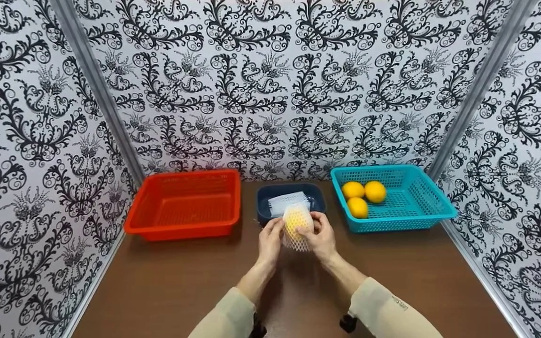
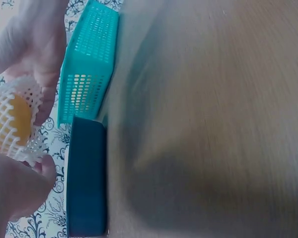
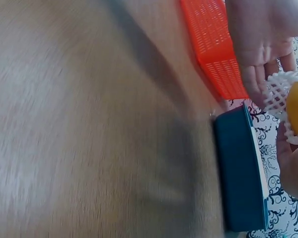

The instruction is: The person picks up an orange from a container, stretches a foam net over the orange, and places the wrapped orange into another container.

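Observation:
A yellow-orange fruit, like an orange [image 1: 297, 221], sits inside a white foam net sleeve [image 1: 298, 241], held above the table in front of the dark blue bin. My left hand [image 1: 270, 240] pinches the sleeve at its left side. On the other side, my right hand [image 1: 320, 237] grips the sleeved fruit, its thumb across the front. In the left wrist view the fruit [image 2: 21, 120] shows bare through the sleeve's open end. Other white foam sleeves [image 1: 284, 202] lie in the dark blue bin [image 1: 315, 188], partly hidden behind the held fruit.
A red basket [image 1: 183, 230] stands at the left on the brown table [image 1: 181, 281]. At the right, a turquoise basket [image 1: 402, 224] holds three bare oranges [image 1: 375, 192] near its left side. Patterned walls [image 1: 270, 94] enclose the back and sides.

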The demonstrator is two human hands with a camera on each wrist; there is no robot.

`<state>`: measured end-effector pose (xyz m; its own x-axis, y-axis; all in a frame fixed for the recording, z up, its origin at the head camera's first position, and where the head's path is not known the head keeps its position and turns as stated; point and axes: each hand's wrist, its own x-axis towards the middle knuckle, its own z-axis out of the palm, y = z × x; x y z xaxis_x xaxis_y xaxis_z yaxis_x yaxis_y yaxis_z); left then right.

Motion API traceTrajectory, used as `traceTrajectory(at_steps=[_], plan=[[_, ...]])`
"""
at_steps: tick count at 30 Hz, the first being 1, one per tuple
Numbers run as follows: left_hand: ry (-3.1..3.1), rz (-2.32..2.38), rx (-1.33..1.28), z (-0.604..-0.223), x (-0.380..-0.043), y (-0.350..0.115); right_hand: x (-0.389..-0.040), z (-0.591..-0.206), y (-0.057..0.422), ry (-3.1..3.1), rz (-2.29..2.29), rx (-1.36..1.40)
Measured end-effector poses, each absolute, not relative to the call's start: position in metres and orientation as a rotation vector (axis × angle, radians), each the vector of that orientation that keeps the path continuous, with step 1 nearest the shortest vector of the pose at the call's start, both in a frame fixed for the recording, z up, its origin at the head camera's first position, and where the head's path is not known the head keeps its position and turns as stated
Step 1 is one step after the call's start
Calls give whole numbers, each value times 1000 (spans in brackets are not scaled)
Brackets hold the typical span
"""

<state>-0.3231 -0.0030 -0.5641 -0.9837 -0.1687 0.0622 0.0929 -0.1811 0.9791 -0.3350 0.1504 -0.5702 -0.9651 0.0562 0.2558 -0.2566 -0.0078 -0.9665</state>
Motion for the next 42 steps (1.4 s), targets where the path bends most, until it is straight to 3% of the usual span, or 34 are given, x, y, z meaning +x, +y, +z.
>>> traceTrajectory(at_steps=[15,29,42], plan=[[-1833,-2327,-73,-554,-315,3,-340,-566,161,-1785,2657,5],[-1821,-2557,141,-562,-323,-3,-334,-555,145,-1996,2205,-110],[-1640,-2814,7,-574,-324,-11,-323,-552,139,-2030,2227,-41]])
